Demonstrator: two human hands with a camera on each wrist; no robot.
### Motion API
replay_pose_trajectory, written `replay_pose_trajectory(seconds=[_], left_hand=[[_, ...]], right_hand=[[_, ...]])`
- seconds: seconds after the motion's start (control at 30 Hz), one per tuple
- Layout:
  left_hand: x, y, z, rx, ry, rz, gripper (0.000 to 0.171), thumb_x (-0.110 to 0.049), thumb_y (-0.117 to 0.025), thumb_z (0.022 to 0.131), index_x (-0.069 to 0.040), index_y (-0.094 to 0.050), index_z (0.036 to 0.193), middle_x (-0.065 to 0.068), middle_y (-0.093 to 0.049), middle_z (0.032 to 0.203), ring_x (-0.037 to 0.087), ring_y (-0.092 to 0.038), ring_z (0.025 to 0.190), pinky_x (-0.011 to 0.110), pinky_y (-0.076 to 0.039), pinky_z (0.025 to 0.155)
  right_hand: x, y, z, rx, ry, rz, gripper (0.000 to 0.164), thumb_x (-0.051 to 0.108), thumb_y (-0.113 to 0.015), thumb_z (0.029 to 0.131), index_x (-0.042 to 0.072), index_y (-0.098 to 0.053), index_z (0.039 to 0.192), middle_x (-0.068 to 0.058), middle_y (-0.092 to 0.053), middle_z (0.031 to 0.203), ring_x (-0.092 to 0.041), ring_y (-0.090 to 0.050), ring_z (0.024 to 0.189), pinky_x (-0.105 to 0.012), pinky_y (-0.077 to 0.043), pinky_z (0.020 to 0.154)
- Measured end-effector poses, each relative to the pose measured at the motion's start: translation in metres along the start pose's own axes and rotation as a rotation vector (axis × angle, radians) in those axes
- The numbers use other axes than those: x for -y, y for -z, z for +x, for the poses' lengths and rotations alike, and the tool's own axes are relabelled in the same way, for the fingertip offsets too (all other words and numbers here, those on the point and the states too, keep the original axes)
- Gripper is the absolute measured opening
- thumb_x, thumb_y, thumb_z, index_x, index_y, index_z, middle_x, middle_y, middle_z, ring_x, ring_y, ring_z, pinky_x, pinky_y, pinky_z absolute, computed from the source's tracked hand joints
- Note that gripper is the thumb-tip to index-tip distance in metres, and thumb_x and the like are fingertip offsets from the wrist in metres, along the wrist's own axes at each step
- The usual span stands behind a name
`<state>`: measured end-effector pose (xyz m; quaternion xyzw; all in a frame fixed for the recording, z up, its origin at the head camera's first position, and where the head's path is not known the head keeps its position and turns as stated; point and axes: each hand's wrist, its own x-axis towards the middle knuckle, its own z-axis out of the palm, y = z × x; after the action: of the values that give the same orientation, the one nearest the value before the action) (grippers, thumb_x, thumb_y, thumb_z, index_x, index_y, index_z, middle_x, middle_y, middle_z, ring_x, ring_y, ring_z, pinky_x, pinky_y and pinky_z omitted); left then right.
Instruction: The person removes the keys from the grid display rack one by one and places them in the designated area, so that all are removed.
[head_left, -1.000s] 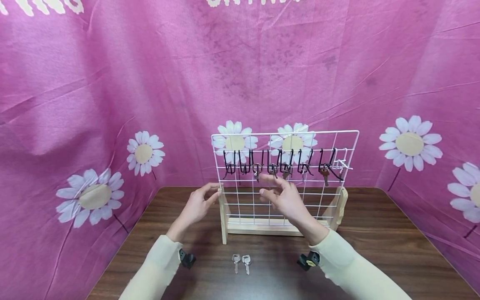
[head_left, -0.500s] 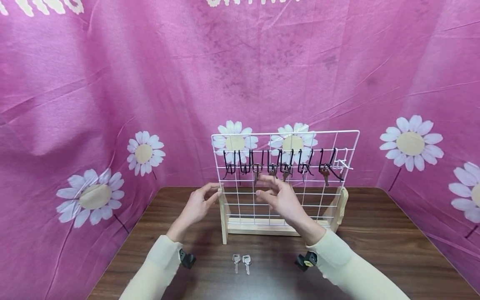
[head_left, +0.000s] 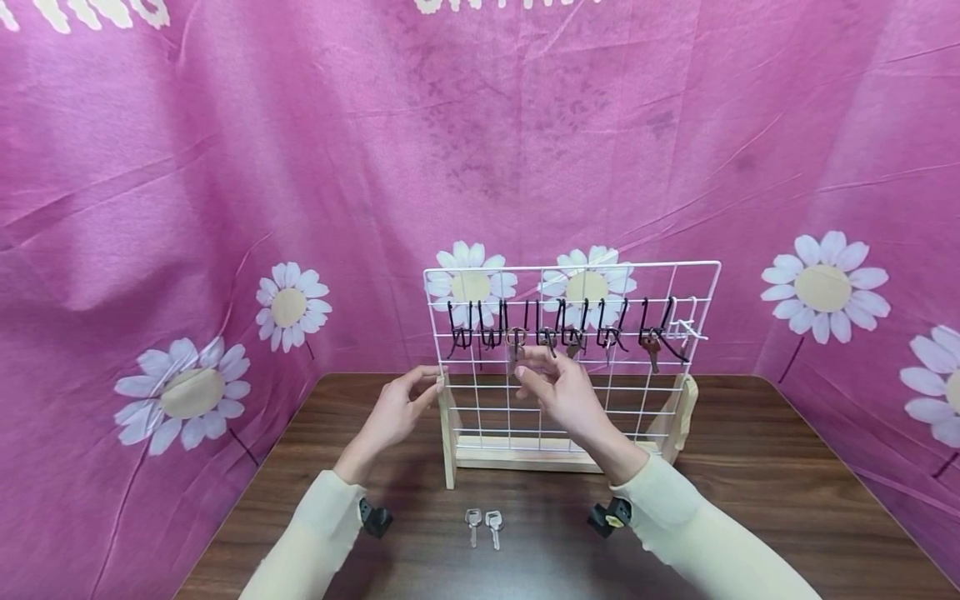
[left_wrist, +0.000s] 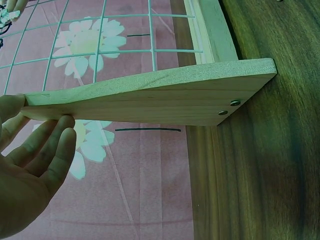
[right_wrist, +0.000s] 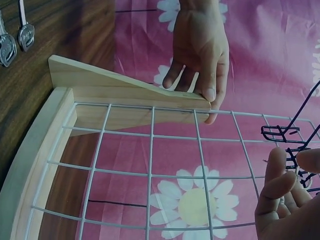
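Observation:
A white wire grid stands upright in a wooden base. My left hand grips the top end of its left wooden side support, thumb on one face and fingers on the other in the left wrist view. My right hand is at the row of black hooks, its fingers bent, a gap between thumb and forefinger. Right beside those fingertips a key hangs by its ring from a hook. Whether they touch it is hard to tell. In the right wrist view the right hand partly hides the hooks.
Two silver keys, a left one and a right one, lie on the wooden table before the rack. More keys hang farther right, among them a brown key. A white hook sits at the grid's right. Pink cloth surrounds the table.
The right hand has shifted slightly left, its fingertips closer to the hanging key, which looks turned and hangs lower. The left hand has kept its place on the wooden support.

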<state>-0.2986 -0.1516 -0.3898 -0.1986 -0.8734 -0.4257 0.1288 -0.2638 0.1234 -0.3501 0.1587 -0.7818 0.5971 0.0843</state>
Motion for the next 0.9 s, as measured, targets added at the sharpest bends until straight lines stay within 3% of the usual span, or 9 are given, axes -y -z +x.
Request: replay_pose_trajectory(seconds=[0.2,0.43,0.67,0.9], left_hand=[[-0.0005,-0.0001,-0.0001,0.001,0.004,-0.007,0.03,-0.023,-0.063,0.099,-0.015,-0.065,0.128,0.009,-0.074,0.117,0.02,-0.071,0.083,0.024,-0.055,0.066],[-0.0004,-0.0002,-0.0003,0.0,0.007,-0.018,0.029,-0.023,-0.063,0.099,-0.019,-0.066,0.127,0.008,-0.075,0.117,0.019,-0.071,0.084,0.023,-0.056,0.068],[-0.0008,-0.0007,0.0001,-0.001,0.012,-0.033,0.028,-0.022,-0.063,0.099,-0.019,-0.066,0.127,0.009,-0.075,0.116,0.014,-0.07,0.081,0.023,-0.056,0.066],[-0.0003,-0.0011,-0.0002,-0.003,0.011,-0.036,0.028,-0.021,-0.063,0.099,-0.019,-0.066,0.127,0.009,-0.075,0.115,0.022,-0.071,0.084,0.023,-0.056,0.066]], right_hand=[[0.0018,0.0002,0.0026,-0.058,0.052,-0.056,0.027,0.02,-0.065,0.097,0.006,-0.066,0.12,-0.018,-0.074,0.101,-0.033,-0.072,0.074,-0.024,-0.049,0.054],[0.0031,0.0026,0.0019,-0.074,0.065,-0.104,0.023,0.024,-0.066,0.097,0.011,-0.069,0.116,-0.009,-0.074,0.084,-0.022,-0.071,0.069,-0.025,-0.048,0.054],[0.0043,0.0045,-0.0006,-0.084,0.067,-0.078,0.023,0.024,-0.068,0.095,0.01,-0.07,0.113,-0.013,-0.076,0.097,-0.018,-0.071,0.067,-0.025,-0.049,0.054],[0.0073,0.0055,-0.0057,-0.084,0.065,-0.056,0.02,0.021,-0.069,0.094,0.009,-0.069,0.109,-0.013,-0.075,0.093,-0.019,-0.07,0.063,-0.025,-0.05,0.054]])
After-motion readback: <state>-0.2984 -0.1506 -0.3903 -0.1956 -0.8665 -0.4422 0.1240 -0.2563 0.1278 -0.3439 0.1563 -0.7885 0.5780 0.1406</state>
